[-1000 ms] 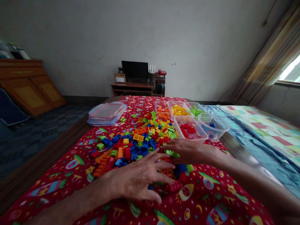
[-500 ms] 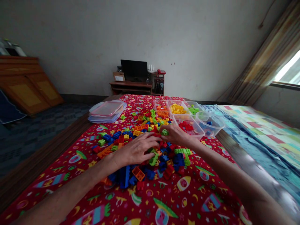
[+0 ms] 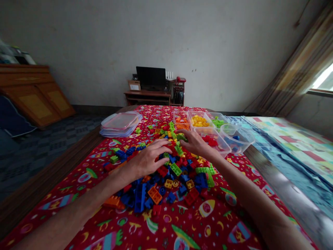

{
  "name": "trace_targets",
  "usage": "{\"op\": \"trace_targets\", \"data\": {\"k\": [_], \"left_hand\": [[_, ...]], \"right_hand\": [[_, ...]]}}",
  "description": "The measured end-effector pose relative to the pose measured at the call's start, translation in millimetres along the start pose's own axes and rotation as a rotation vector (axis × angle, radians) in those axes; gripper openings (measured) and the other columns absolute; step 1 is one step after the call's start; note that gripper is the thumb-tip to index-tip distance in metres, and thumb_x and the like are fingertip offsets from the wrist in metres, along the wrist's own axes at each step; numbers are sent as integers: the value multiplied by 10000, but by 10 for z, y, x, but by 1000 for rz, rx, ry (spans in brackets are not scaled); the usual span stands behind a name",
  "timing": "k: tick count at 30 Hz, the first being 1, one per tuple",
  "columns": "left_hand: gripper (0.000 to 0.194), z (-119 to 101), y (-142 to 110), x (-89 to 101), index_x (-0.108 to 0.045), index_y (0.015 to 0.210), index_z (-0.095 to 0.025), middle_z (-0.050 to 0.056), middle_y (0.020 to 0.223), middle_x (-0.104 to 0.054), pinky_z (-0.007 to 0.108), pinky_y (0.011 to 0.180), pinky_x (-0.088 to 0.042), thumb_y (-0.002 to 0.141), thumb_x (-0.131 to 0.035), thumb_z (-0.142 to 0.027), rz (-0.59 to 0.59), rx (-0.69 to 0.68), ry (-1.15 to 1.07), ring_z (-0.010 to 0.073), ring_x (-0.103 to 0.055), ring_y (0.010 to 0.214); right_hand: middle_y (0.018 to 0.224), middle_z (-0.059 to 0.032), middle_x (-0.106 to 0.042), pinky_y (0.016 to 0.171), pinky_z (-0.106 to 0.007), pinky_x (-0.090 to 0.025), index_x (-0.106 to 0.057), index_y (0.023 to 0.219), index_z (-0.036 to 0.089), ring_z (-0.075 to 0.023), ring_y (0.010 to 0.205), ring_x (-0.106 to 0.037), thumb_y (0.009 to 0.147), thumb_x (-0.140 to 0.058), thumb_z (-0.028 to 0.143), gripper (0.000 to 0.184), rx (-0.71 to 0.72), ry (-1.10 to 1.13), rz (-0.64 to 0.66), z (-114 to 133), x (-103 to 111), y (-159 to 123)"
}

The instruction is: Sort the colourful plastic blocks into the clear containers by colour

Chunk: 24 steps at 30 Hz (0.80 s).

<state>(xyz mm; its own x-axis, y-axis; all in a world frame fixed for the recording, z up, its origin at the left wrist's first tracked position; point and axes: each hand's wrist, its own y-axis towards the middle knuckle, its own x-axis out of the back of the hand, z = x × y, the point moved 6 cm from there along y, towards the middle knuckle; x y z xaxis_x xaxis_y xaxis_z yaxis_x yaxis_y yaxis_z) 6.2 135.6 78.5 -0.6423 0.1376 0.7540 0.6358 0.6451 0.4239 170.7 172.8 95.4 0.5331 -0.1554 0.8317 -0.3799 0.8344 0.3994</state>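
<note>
A mixed pile of plastic building bricks [image 3: 156, 195] in red, blue, green, yellow and orange lies on the cloth in front of me. My left hand [image 3: 149, 158] rests over the middle of the pile, palm down, its fingers stretched and apart. Farther up and to the right, my right hand [image 3: 194, 143] has its thumb and fingers around a green building brick [image 3: 181, 137], partly covered by the fingers. Between my hands, more green bricks [image 3: 176, 169] lie loose among red and blue ones.
Clear tubs stand at the right: orange bricks [image 3: 182, 123], yellow bricks [image 3: 199, 121], green bricks [image 3: 218, 121], red bricks [image 3: 209, 140] and blue bricks [image 3: 236, 138] are inside. Stacked lids [image 3: 120, 122] lie at the far left. The patterned red cloth [image 3: 182, 229] covers the table; a bed [image 3: 286, 152] adjoins it.
The green piece in my right hand's grasp looks different; that hand has shifted slightly away from me. My left hand has drawn left, uncovering bricks in the pile's middle.
</note>
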Motion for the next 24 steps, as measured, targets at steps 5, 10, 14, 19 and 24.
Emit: {"op": "trace_targets", "data": {"k": [5,10,14,19,24], "left_hand": [[338,-252,-108,-394,-630,1159,-276,66,1239,-606,461,1102,-278,825,-653,-318,256,-111,59,269,-498,1205],[178,-167,-74,-311,-679,972,-233,65,978,-669,394,967,-398,808,-662,-303,144,4,33,253,-590,995],[193,-10,8,-52,-688,940,-220,57,929,-692,334,829,-467,765,-686,-301,-32,177,-44,229,-630,874],[702,271,-10,3,-452,1346,-176,36,807,-704,307,674,-513,738,-704,-420,-129,441,-397,220,-668,755],[772,260,-64,-80,-361,1416,-151,50,825,-714,282,653,-524,779,-650,-477,-184,541,-583,207,-681,757]], "right_hand": [[848,-76,-668,668,-281,-385,-636,1145,146,-158,714,-567,853,-579,337,354,-14,22,70,-31,-44,-21],[938,-102,-668,677,-271,-386,-569,1221,161,-205,839,-604,796,-660,341,470,94,-94,226,22,-284,-129],[866,-72,-652,626,-260,-358,-568,1175,166,-178,756,-575,787,-618,290,410,114,-109,231,58,-323,-109],[753,12,-587,605,-242,-358,-565,1113,173,-122,653,-509,780,-580,256,344,-41,193,128,79,-132,-23],[812,2,-614,642,-251,-394,-515,1228,186,-123,680,-533,804,-606,282,444,55,369,236,393,-166,-101]]}}
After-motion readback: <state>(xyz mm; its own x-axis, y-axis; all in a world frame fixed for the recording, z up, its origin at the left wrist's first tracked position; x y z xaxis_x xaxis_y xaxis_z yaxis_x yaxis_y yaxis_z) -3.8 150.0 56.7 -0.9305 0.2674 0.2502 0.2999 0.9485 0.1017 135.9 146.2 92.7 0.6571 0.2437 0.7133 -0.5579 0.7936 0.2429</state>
